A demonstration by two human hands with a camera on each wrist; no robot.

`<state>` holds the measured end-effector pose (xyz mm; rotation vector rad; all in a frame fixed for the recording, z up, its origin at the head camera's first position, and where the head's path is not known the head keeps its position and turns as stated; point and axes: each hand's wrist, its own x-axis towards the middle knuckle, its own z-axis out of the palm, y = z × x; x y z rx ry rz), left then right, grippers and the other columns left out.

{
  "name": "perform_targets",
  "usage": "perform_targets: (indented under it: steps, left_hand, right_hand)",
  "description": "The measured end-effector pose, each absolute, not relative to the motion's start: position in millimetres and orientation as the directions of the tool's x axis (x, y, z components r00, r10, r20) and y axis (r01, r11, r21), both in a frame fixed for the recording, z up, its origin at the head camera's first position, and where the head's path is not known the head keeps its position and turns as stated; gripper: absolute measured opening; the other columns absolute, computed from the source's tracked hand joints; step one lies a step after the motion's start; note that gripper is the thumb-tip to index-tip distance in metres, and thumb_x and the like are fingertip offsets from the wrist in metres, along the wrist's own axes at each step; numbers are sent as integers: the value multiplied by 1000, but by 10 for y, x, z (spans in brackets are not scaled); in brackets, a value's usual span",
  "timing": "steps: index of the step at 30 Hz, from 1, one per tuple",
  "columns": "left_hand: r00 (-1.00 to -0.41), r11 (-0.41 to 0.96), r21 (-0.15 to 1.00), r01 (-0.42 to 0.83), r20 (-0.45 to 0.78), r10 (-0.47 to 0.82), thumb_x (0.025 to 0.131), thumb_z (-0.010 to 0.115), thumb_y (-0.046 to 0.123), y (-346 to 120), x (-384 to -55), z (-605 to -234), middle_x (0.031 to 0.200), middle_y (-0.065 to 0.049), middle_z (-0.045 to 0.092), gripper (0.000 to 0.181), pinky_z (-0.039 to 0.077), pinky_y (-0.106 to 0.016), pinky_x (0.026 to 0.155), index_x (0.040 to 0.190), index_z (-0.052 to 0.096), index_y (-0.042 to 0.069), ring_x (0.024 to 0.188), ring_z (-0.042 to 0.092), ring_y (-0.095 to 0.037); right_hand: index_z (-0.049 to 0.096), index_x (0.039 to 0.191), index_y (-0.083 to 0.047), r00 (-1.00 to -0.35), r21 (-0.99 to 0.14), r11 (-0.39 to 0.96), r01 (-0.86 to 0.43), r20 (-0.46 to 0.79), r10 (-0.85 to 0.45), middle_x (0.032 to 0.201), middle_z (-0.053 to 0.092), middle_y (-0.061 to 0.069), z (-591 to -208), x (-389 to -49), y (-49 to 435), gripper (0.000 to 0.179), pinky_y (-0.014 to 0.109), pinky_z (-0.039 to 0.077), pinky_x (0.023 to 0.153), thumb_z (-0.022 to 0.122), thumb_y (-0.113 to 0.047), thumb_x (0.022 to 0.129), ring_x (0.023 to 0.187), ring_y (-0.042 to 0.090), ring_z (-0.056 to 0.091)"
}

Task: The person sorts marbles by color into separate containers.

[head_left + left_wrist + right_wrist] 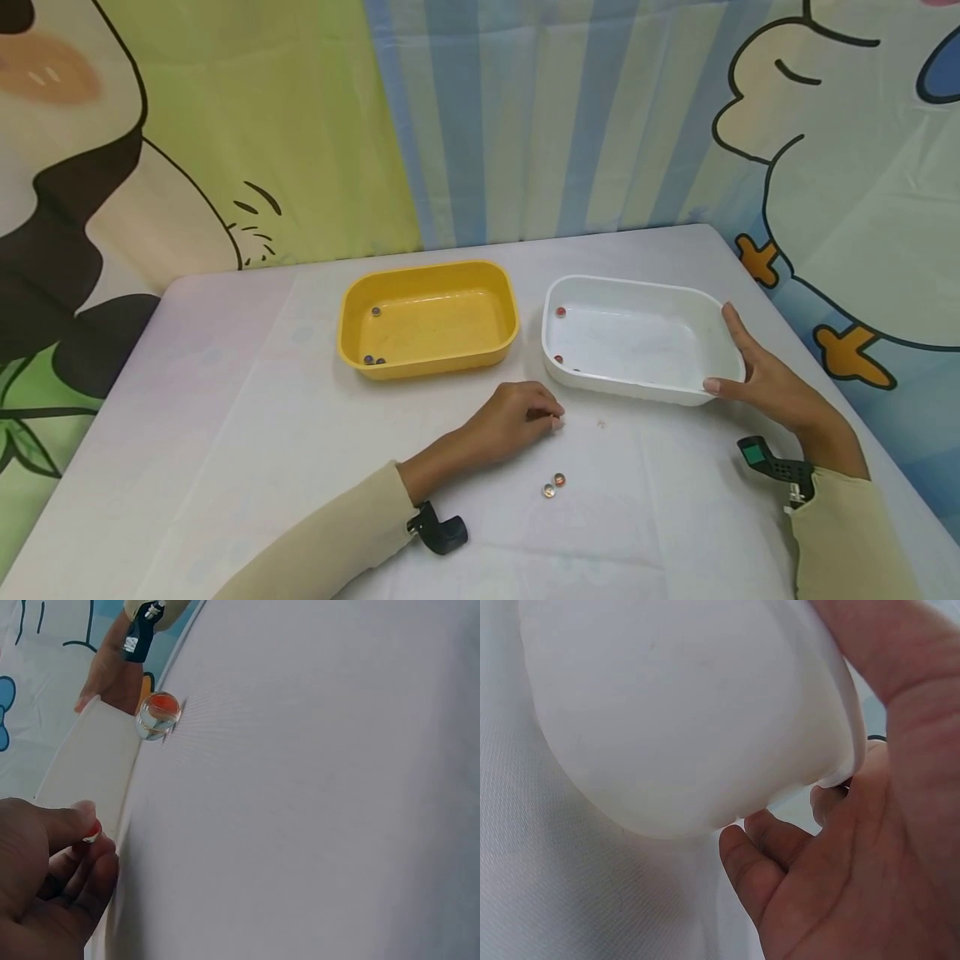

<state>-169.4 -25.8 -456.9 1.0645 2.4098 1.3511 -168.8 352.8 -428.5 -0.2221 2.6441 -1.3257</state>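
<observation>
Between thumb and fingertips, my left hand (513, 423) pinches a small glass marble (93, 832) with red in it, just in front of the white tray (637, 389). In the head view that marble is mostly hidden by the fingers. My right hand (776, 387) grips the right end of the white tray, its fingers and thumb spread around the corner. Small red marbles (560, 312) lie along the left side inside this tray. On the cloth nearer to me sit an orange marble (559, 480) and a clear, brownish marble (549, 492), close together.
Left of the white tray stands a yellow tray (427, 368) with dark marbles (376, 312) inside. A faint clear piece (602, 424) lies on the pale tablecloth (300, 467) before the white tray. A printed curtain (525, 125) hangs behind the table.
</observation>
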Motion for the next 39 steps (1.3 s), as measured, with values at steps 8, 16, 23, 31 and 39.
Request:
perform_targets:
  steps: [8, 16, 23, 31, 39]
  left_hand:
    - [-747, 301, 831, 467, 188, 638, 88, 72, 6, -268, -1697, -4476, 91, 4, 66, 11, 50, -17, 76, 98, 75, 4, 85, 58, -3]
    - [-799, 302, 882, 363, 127, 588, 90, 70, 6, -288, -1772, -4312, 92, 3, 66, 12, 51, -21, 77, 101, 73, 3, 83, 57, -7]
    - [-818, 259, 895, 364, 173, 549, 89, 69, 1, -272, -1858, -4203, 97, 2, 67, 15, 52, -24, 77, 102, 74, 3, 86, 59, -8]
    - [-825, 206, 913, 352, 198, 530, 89, 68, 1, -225, -1955, -4135, 98, -3, 68, 15, 53, -23, 80, 104, 72, -2, 86, 62, -9]
    - [-847, 208, 914, 349, 213, 488, 89, 69, 3, -185, -2077, -4063, 99, -4, 69, 15, 53, -21, 80, 104, 73, 0, 90, 64, -10]
  right_hand:
    - [-18, 149, -41, -976, -786, 617, -36, -106, -192, 157, -25, -7, -4275, -1686, 3515, 114, 82, 14, 85, 75, -20, 84, 139, 51, -11]
    - [-15, 149, -45, -972, -811, 582, -62, -83, -218, 156, -24, -12, -4272, -1681, 3516, 114, 82, 10, 87, 75, -18, 84, 140, 47, -16]
    - [-14, 149, -45, -972, -813, 577, -77, -69, -226, 157, -24, -11, -4272, -1681, 3516, 114, 82, 10, 86, 75, -19, 84, 140, 48, -15]
    - [-14, 149, -45, -972, -811, 580, -71, -74, -221, 157, -24, -10, -4274, -1681, 3522, 114, 82, 13, 85, 75, -19, 84, 139, 51, -11]
    - [-13, 150, -44, -972, -807, 586, -76, -70, -222, 158, -23, -9, -4291, -1693, 3538, 113, 82, 11, 86, 75, -20, 83, 140, 47, -14]
